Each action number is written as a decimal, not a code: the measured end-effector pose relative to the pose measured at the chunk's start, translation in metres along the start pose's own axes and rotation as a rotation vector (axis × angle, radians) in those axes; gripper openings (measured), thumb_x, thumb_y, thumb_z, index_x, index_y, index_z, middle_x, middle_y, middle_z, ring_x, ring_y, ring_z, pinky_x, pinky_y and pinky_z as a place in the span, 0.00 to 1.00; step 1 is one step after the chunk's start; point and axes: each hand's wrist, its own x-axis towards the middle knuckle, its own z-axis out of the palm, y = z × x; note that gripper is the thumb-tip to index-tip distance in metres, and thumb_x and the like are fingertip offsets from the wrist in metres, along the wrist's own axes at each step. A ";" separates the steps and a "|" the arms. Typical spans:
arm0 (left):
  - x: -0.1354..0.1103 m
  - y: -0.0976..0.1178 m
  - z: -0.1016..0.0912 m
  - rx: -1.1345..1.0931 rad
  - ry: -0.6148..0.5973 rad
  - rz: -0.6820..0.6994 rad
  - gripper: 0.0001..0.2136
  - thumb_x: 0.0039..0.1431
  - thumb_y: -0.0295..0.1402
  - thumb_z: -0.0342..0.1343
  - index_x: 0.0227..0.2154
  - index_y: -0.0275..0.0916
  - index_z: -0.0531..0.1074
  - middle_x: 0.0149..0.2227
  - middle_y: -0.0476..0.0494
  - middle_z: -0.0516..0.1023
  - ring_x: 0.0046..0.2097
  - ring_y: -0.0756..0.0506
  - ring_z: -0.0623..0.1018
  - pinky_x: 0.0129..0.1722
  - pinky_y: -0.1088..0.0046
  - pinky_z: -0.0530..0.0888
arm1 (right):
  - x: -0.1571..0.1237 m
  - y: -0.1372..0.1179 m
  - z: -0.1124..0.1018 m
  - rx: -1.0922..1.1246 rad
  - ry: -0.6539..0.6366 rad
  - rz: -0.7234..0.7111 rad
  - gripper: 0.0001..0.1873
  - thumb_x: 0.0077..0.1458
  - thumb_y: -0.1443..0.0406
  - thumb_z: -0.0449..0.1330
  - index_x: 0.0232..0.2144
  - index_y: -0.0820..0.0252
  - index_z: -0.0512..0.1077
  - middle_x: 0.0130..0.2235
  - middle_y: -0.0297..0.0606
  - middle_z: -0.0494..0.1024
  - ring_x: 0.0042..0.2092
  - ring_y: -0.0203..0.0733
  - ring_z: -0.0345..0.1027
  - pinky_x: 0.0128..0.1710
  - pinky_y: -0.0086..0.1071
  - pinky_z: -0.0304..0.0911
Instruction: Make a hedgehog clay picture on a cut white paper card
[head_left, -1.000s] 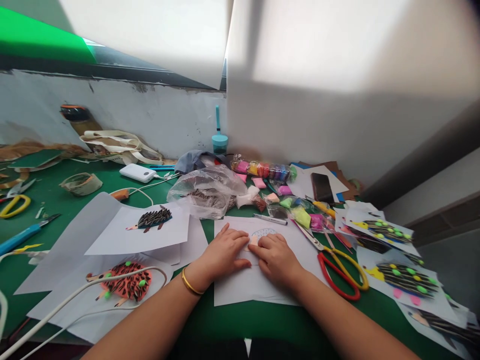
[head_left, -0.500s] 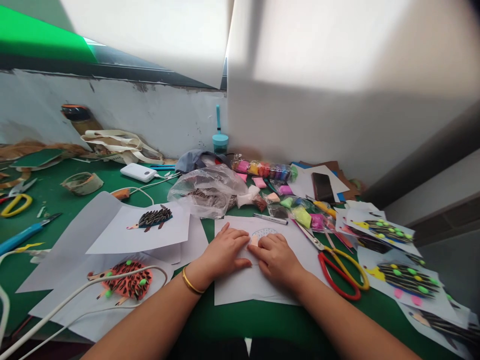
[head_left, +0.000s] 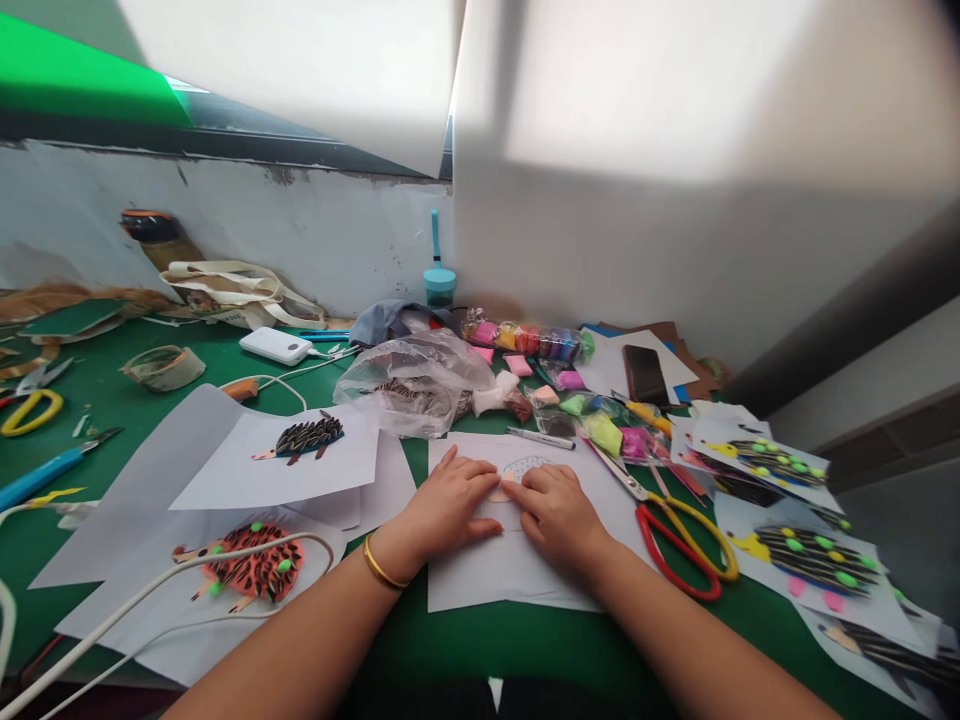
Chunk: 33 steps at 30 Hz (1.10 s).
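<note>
My left hand [head_left: 448, 503] lies on a white sheet of paper [head_left: 480, 575] on the green table, fingers stretched out flat and holding the sheet down. My right hand [head_left: 555, 511] rests beside it with fingers curled, the forefinger tip pressing a small pale peach piece [head_left: 501, 494] onto the sheet, just below a pencilled hedgehog outline [head_left: 527, 465]. The two hands touch each other. A gold bangle [head_left: 377, 567] circles my left wrist.
Red-and-yellow scissors [head_left: 679, 545] lie right of the sheet, a pen [head_left: 540, 438] above it. Coloured clay packets [head_left: 577, 405], a plastic bag [head_left: 416, 380], a phone [head_left: 643, 373], finished hedgehog pictures [head_left: 795, 550], a seed hedgehog sheet [head_left: 300, 445], cables and a power bank [head_left: 276, 346] surround it.
My right forefinger has slid slightly left and down onto the pale piece. My left hand has stayed put.
</note>
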 end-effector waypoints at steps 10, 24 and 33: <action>0.001 0.000 0.001 0.011 0.001 -0.003 0.28 0.49 0.42 0.67 0.54 0.43 0.69 0.56 0.41 0.73 0.59 0.37 0.70 0.67 0.47 0.50 | 0.003 0.002 0.001 0.003 -0.036 0.050 0.21 0.54 0.71 0.57 0.51 0.55 0.74 0.38 0.39 0.74 0.43 0.45 0.63 0.46 0.40 0.49; 0.001 0.006 -0.003 0.037 -0.004 0.007 0.25 0.54 0.42 0.63 0.55 0.45 0.69 0.54 0.42 0.74 0.57 0.38 0.70 0.67 0.45 0.50 | 0.003 0.005 0.000 0.050 0.020 0.187 0.24 0.53 0.73 0.56 0.52 0.58 0.74 0.40 0.41 0.73 0.45 0.46 0.63 0.46 0.39 0.50; 0.001 0.006 0.000 0.069 0.017 0.026 0.26 0.55 0.44 0.62 0.56 0.46 0.68 0.55 0.41 0.73 0.58 0.38 0.70 0.67 0.45 0.49 | 0.006 0.002 0.000 0.042 -0.042 0.193 0.25 0.53 0.72 0.56 0.53 0.56 0.73 0.41 0.41 0.73 0.45 0.46 0.62 0.47 0.39 0.50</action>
